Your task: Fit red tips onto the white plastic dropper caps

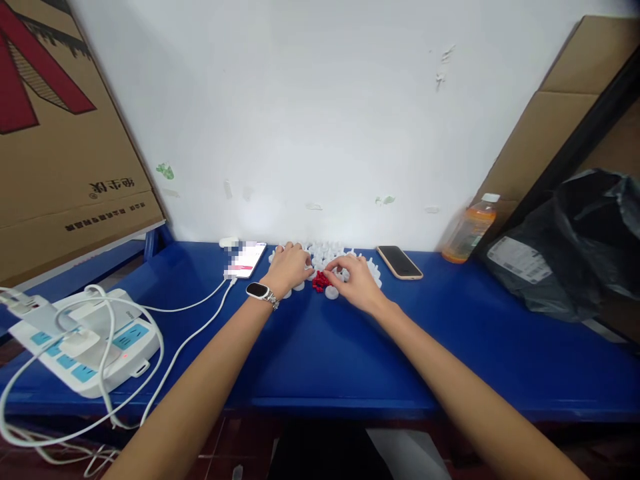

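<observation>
Many small white plastic pieces point(324, 251) with round bases and thin stems are crowded together against the wall. In front of them lies a small heap of red parts point(319, 282). My left hand point(289, 265), with a watch on its wrist, is over the left side of the white pieces, its fingers curled and closed; its fingertips are close to a white piece. Thumb and forefinger of my right hand point(354, 279) pinch together at the right edge of the red heap. What either hand holds is too small to make out. A white round piece point(331, 293) lies below the right thumb.
To the left are a lit phone point(250, 260) on a cable and a white power strip point(90, 353) with looping cords. On the right are a dark phone point(399, 262), an orange drink bottle point(470, 229) and a black plastic bag point(545, 247). Cardboard point(75, 160) leans at left.
</observation>
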`<state>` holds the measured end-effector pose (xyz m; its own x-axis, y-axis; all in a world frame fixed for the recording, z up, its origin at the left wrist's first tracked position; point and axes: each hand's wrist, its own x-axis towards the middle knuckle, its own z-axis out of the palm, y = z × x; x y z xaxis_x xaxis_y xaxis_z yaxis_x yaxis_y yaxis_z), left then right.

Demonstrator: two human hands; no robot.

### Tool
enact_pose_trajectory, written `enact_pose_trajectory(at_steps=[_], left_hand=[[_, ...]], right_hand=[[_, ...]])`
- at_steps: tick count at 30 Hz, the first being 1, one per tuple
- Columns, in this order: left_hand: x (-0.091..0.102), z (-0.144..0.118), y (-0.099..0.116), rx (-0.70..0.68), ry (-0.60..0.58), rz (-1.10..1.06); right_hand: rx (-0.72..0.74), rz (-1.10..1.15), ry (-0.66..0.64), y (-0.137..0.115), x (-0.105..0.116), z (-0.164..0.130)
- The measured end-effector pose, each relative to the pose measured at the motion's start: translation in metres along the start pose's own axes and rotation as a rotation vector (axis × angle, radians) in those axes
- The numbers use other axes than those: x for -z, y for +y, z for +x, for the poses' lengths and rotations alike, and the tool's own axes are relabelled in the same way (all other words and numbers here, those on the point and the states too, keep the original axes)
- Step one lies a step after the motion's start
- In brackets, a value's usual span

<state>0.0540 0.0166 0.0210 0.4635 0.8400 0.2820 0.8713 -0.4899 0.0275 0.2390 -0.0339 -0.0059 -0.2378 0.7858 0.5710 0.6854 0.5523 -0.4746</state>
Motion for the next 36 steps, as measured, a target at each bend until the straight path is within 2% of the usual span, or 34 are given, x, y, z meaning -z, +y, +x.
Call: enact_pose_trajectory(at_steps=[4, 9, 12, 16, 20, 22, 27, 31, 36], left_hand=[[-0.005, 0.009, 0.001, 0.014, -0.014, -0.023], [0.004, -0.005, -0.004, -0.004, 0.156, -0.134], [0.011, -0.018, -0.002, -0.051, 0.255, -0.304], [0.008, -0.037, 0.006, -0.074, 0.28, -0.644], [-0.001, -0.052, 0.014, 0.017, 0.317, -0.885], [-0.004, -0.056, 0.017, 0.043, 0.309, -0.89], [-0.006, -0.061, 0.021, -0.035, 0.172, -0.735], [-0.011, -0.063, 0.022, -0.084, 0.095, -0.652], [-0.012, -0.065, 0.023, -0.133, 0.059, -0.668]], right_hand=[[-0.104, 0.112, 0.062, 0.009, 0.006, 0.0], [-0.124, 0.234, 0.084, 0.009, 0.003, -0.001], [-0.114, 0.3, 0.077, 0.006, 0.0, -0.001], [-0.162, 0.397, 0.089, -0.002, -0.003, -0.003], [-0.196, 0.533, 0.093, -0.009, -0.007, -0.005], [-0.214, 0.64, 0.097, -0.011, -0.009, -0.006], [-0.272, 0.842, 0.139, -0.017, -0.012, -0.007], [-0.295, 0.899, 0.111, -0.02, -0.012, -0.008], [-0.295, 0.894, 0.092, -0.02, -0.015, -0.01]])
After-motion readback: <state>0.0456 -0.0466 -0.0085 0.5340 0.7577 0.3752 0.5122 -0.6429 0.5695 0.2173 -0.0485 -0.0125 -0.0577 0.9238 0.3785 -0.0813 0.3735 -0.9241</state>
